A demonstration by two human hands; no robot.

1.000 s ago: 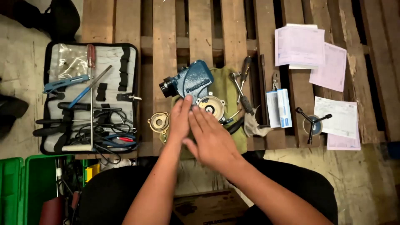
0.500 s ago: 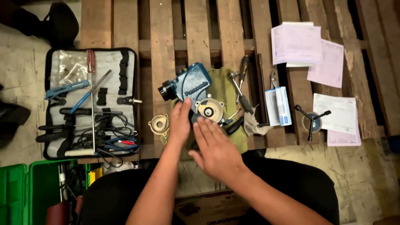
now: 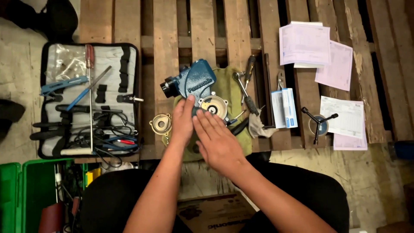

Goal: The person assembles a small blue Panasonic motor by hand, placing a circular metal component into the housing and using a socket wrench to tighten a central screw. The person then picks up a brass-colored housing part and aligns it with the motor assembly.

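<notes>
A blue pump housing (image 3: 194, 80) with a round metal flange (image 3: 213, 105) lies on a green cloth (image 3: 233, 92) on the wooden pallet (image 3: 166, 39). My left hand (image 3: 183, 121) rests against the housing's near edge, thumb on the blue casting and fingers curled. My right hand (image 3: 217, 140) lies flat beside it with its fingers straight, the tips just short of the flange. A loose round brass-coloured cover (image 3: 161, 125) sits left of my left hand.
An unrolled tool pouch (image 3: 88, 99) with pliers, screwdrivers and wires lies at the left. Wrenches (image 3: 246, 88), a small box (image 3: 284, 108), a three-armed puller (image 3: 318, 122) and paper sheets (image 3: 321, 51) lie at the right. Green cases (image 3: 26, 194) stand at the lower left.
Both hands stay at the pump. My right hand drew back a little, then slid forward again toward the flange. The view shifted slightly.
</notes>
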